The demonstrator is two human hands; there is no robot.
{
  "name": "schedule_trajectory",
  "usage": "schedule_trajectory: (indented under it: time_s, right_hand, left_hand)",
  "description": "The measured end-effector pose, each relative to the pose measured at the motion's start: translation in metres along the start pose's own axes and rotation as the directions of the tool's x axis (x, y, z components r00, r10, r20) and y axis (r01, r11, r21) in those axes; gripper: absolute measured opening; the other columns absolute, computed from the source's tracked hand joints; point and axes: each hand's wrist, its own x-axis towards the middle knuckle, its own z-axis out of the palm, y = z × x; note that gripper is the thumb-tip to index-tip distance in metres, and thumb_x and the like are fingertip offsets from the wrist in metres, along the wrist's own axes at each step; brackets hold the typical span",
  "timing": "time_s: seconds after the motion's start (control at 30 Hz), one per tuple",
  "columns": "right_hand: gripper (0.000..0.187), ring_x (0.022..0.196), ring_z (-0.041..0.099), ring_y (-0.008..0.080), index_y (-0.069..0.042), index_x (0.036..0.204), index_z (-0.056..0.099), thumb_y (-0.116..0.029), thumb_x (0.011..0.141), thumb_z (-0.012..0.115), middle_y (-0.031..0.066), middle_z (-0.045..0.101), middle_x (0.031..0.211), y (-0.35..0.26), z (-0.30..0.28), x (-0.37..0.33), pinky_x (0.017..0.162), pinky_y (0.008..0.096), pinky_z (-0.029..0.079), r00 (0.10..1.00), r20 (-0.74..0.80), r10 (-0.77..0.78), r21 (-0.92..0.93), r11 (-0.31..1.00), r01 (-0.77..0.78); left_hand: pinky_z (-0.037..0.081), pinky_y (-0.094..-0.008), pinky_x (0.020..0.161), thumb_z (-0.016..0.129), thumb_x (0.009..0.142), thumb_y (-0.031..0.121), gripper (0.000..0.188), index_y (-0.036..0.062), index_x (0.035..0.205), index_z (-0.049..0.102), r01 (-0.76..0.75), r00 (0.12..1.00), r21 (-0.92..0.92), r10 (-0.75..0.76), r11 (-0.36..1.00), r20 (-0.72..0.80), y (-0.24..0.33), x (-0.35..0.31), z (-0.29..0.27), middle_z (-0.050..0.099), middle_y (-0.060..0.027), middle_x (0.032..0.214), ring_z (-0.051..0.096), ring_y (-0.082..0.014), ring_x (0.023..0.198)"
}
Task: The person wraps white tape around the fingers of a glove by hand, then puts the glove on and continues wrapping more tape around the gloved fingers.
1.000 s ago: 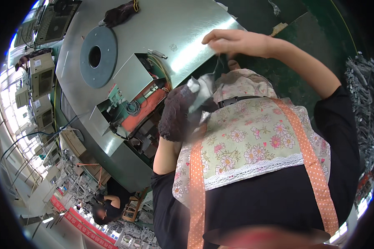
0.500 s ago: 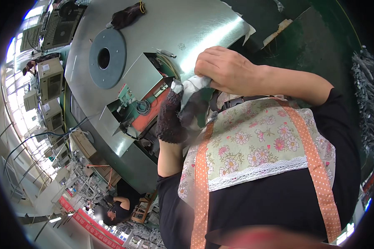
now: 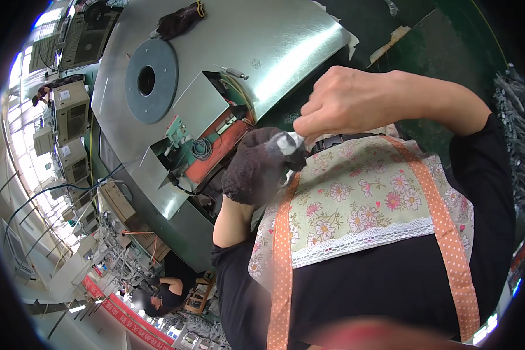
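Note:
My left hand wears a dark brown knitted glove and is bent in front of my waist. Its fingers look curled together, partly blurred, and what they may hold is hidden. White wrapping shows at the glove's fingertips. My bare right hand is closed, with thumb and finger pinching the end of a white strip right against that wrapping. Both hands meet just above the waist strap of a flowered apron. Another dark glove lies on the metal table.
A grey disc with a central hole lies on the table. Nearer stand an open metal box, a screwdriver-like tool, a cable coil and a red surface. Another person sits at the lower left.
My right hand has moved right and down, away from the table edge. The gloved left hand has turned, bringing its white-wrapped fingertips rightward; the longer white piece between the hands now shows less.

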Motion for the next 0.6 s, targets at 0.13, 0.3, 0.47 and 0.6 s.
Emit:
schedule_trajectory:
  time_s: [0.13,0.3,0.47,0.6]
  right_hand:
    - [0.024,0.054,0.053,0.0315,-0.004,0.078,0.048,-0.021,0.091,0.061,0.0125,0.051,0.056,-0.001,-0.005,-0.008,0.053,0.0394,0.041,0.991,0.132,-0.029,0.301,0.954,-0.013]
    - [0.026,0.053,0.049,0.0313,-0.002,0.078,0.048,-0.020,0.092,0.061,0.0130,0.049,0.056,-0.008,-0.014,-0.017,0.052,0.0388,0.038,0.979,0.203,0.013,0.451,0.886,-0.105]
    - [0.025,0.053,0.049,0.0317,-0.002,0.078,0.048,-0.018,0.093,0.060,0.0131,0.049,0.057,-0.011,-0.027,-0.019,0.052,0.0386,0.037,0.970,0.243,0.024,0.480,0.865,-0.142]
    - [0.023,0.055,0.052,0.0317,-0.001,0.079,0.049,-0.016,0.093,0.060,0.0129,0.052,0.059,-0.016,-0.033,-0.024,0.051,0.0382,0.039,0.953,0.302,0.032,0.453,0.875,-0.173]
  left_hand:
    - [0.047,-0.0363,0.084,0.066,0.075,0.011,0.027,0.0018,0.100,0.063,0.234,0.962,0.137,-0.249,0.963,0.110,-0.014,-0.014,-0.005,0.067,-0.0069,0.098,0.063,-0.0228,0.095]
    - [0.036,-0.0371,0.099,0.070,0.075,0.020,0.043,0.0036,0.113,0.061,0.379,0.901,0.054,-0.381,0.924,0.209,-0.013,-0.021,-0.008,0.066,-0.0074,0.108,0.059,-0.0235,0.107]
    - [0.048,-0.0332,0.079,0.072,0.078,0.025,0.032,0.0037,0.101,0.065,0.387,0.899,0.114,-0.402,0.915,0.173,0.018,-0.014,0.005,0.066,-0.0129,0.090,0.064,-0.0271,0.087]
    - [0.050,-0.0325,0.069,0.073,0.078,0.027,0.029,0.0036,0.095,0.067,0.332,0.926,0.048,-0.335,0.942,0.174,0.015,-0.016,0.009,0.063,-0.0146,0.083,0.063,-0.0296,0.077]
